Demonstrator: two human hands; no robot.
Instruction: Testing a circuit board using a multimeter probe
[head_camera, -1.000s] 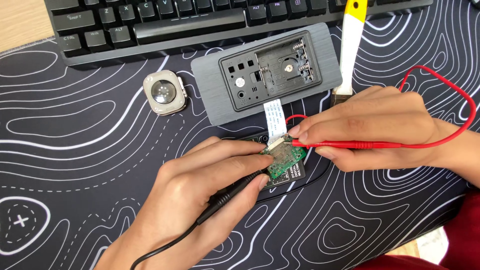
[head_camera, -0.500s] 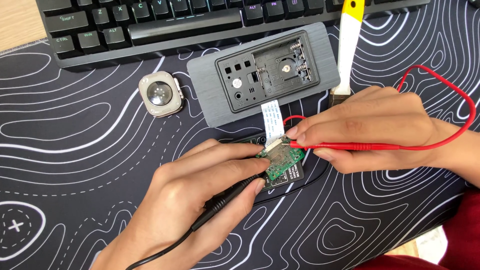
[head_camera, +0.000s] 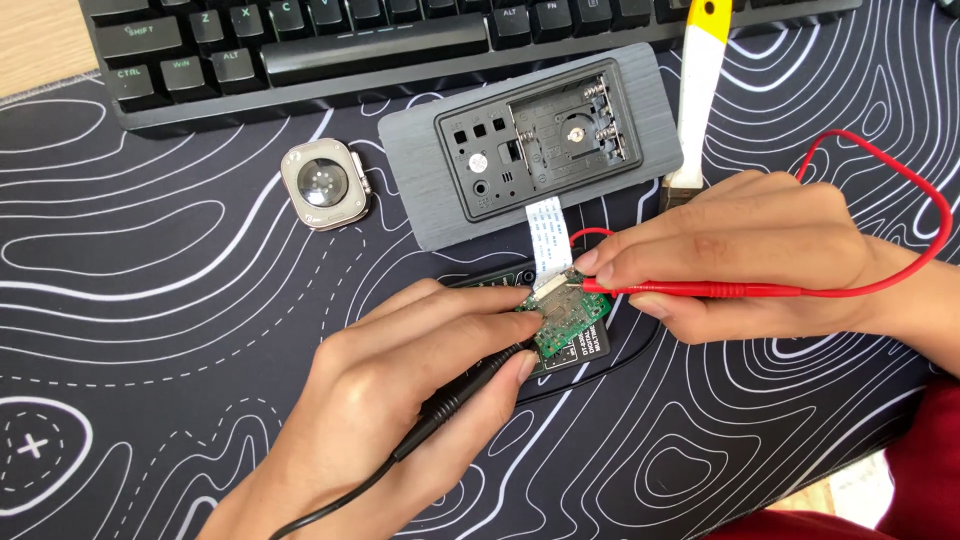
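Note:
My left hand (head_camera: 400, 400) grips a black test probe (head_camera: 465, 392), its tip touching a small green circuit board (head_camera: 567, 318). My right hand (head_camera: 740, 250) pinches a red test probe (head_camera: 690, 290) whose tip meets the same board from the right. A white flat ribbon cable (head_camera: 547, 235) runs from the board up to a grey rectangular device (head_camera: 530, 140) lying open with its black inner compartment showing. The board rests over a dark object that is mostly hidden under it.
A black keyboard (head_camera: 400, 40) lies along the top edge. A small square watch body (head_camera: 323, 185) sits left of the grey device. A yellow and white tool (head_camera: 700, 90) lies at upper right. The red lead (head_camera: 900, 180) loops right. A black patterned mat (head_camera: 150, 300) covers the desk.
Both hands and probes stay on the board; the view has shifted slightly, so everything sits a little lower and to the right.

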